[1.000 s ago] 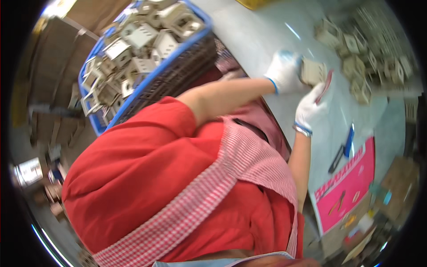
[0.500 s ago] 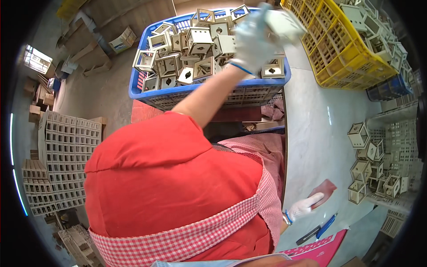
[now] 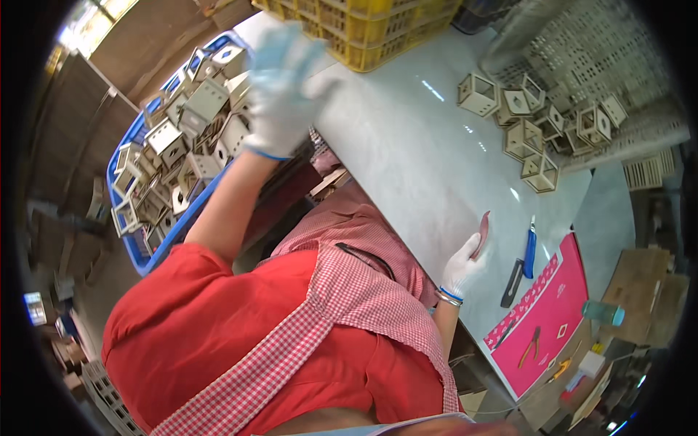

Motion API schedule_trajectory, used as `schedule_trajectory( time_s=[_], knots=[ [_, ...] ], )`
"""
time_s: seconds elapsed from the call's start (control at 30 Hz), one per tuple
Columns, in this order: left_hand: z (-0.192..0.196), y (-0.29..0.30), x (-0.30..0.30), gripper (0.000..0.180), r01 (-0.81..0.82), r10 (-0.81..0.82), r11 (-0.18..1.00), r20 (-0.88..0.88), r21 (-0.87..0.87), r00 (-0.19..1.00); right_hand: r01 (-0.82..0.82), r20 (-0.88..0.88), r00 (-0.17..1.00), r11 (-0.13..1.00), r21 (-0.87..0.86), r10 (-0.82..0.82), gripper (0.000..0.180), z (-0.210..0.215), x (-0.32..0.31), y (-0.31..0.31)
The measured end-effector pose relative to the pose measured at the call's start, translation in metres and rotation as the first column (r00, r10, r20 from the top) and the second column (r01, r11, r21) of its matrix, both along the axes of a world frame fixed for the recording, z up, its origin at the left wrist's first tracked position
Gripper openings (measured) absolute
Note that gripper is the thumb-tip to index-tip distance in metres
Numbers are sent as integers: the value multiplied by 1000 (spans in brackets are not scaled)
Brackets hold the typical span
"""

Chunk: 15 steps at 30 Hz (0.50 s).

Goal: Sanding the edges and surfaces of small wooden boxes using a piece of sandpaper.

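My left hand (image 3: 285, 94), in a white glove with pale blue fingers, is raised at the right edge of the blue basket (image 3: 190, 219). Motion blurs it, but its fingers look spread, with nothing visible in them. The basket holds a heap of small pale wooden box frames (image 3: 166, 136). My right hand (image 3: 463, 272), in a white glove, is over the grey tabletop (image 3: 407, 182). Its thumb and fingers pinch a small reddish-brown piece of sandpaper (image 3: 483, 234), seen nearly edge-on.
A blue-handled knife (image 3: 529, 251) lies right of my right hand. Near it is a pink sheet (image 3: 549, 320) with pliers (image 3: 531, 347). A yellow crate (image 3: 363, 33) stands at the far edge. More box frames (image 3: 525, 138) spill from a tipped whitish basket (image 3: 582, 54).
The view has swung to the right. My left hand has come away from the pale wooden piece beside it earlier. My right hand still grips the sandpaper, now turned more upright.
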<state>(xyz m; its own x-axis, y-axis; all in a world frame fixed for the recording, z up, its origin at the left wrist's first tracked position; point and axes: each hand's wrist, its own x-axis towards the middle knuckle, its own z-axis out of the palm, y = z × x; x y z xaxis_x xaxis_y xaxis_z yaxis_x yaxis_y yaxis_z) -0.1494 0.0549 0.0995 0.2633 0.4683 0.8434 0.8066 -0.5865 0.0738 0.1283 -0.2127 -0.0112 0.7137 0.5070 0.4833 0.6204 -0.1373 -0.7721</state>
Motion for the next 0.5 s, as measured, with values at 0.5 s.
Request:
schedule_trajectory(
  time_s=[0.5],
  knots=[
    [-22,113,293,59,40,-460,565,-274,-824,845,85,354,925,832,-548,139,40,-14,15,-26]
  ],
)
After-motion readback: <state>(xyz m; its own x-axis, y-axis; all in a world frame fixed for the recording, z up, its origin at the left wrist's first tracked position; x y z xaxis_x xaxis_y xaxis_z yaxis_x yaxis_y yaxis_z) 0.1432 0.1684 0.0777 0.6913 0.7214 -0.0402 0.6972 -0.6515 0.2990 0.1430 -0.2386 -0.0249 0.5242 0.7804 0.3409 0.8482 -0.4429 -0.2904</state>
